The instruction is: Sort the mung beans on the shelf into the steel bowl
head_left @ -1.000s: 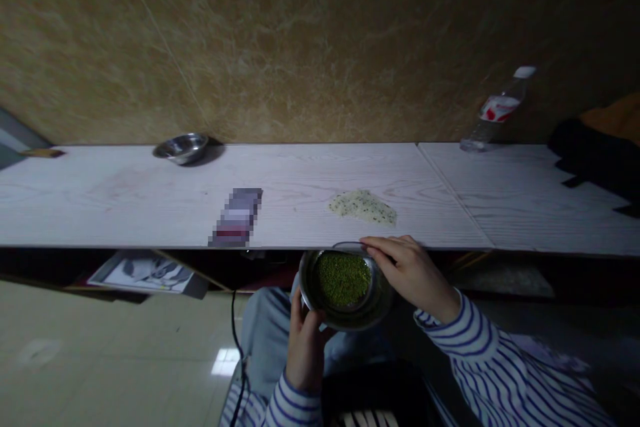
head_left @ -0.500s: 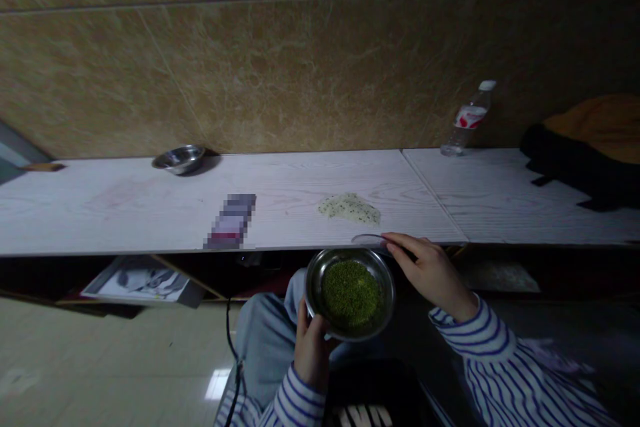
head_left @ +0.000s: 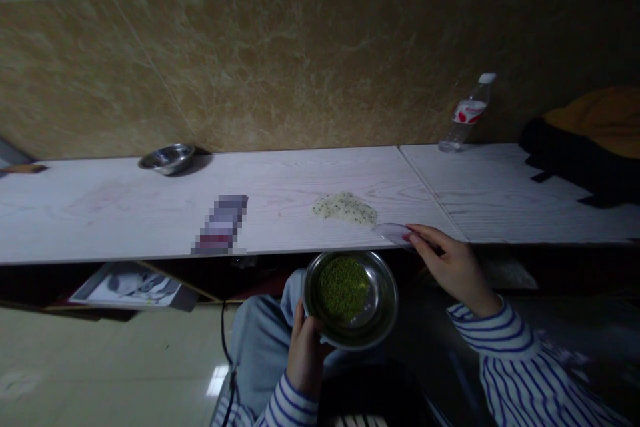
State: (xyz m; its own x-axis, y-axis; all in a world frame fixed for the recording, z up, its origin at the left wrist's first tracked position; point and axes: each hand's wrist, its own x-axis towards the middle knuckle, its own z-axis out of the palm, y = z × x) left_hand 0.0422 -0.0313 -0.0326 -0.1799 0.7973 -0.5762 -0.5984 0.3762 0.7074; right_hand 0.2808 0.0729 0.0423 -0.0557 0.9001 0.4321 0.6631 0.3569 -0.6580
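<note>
My left hand (head_left: pixel 306 353) grips the near left rim of a steel bowl (head_left: pixel 385 307), held over my lap just below the table edge. Small green beans (head_left: pixel 343 288), which look like mung beans, have gathered toward the bowl's left side, baring metal on the right. Between the thumb and fingers of my right hand (head_left: pixel 447 260) is a thin, clear, rounded plastic piece (head_left: pixel 391 232); its exact kind is unclear. The piece is over the table's front edge, close to the right end of a flat patch of pale grains with dark specks (head_left: pixel 345 208).
A second steel bowl (head_left: pixel 167 160) stands at the back left of the white table (head_left: pixel 280 180). A blurred-out flat object (head_left: pixel 220 223) lies left of the grains. A plastic bottle (head_left: pixel 467 113) and a black and orange cloth item (head_left: pixel 590 133) are at the right. Below is an open shelf with a box (head_left: pixel 135 283).
My right hand has moved a little right with the clear plastic piece. The bowl has tilted, and the beans have slid to its left side. The whole view has shifted slightly.
</note>
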